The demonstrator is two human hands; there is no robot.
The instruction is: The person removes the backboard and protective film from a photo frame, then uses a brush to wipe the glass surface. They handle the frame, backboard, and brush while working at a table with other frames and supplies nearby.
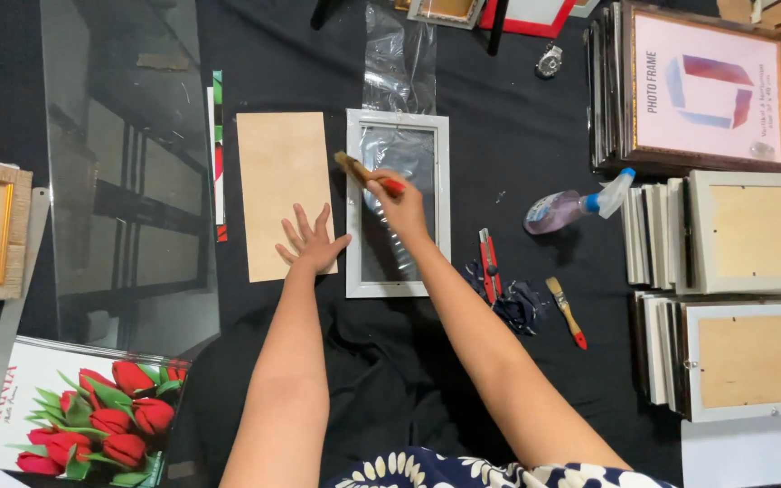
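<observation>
A white picture frame (pixel 398 118) lies face down on a black cloth, its glass pane showing. My right hand (pixel 401 206) is over the pane and grips a small paintbrush (pixel 365 172) with a red handle, bristles at the frame's upper left edge. My left hand (pixel 311 242) rests flat, fingers spread, on the lower right corner of a tan backing board (pixel 275 181) just left of the frame.
A large glass sheet (pixel 128 172) lies at left, above a tulip print (pixel 92 416). A red utility knife (pixel 489 262), a second brush (pixel 566 311) and a spray bottle (pixel 571 206) lie right of the frame. Stacks of frames (pixel 725 235) fill the right side.
</observation>
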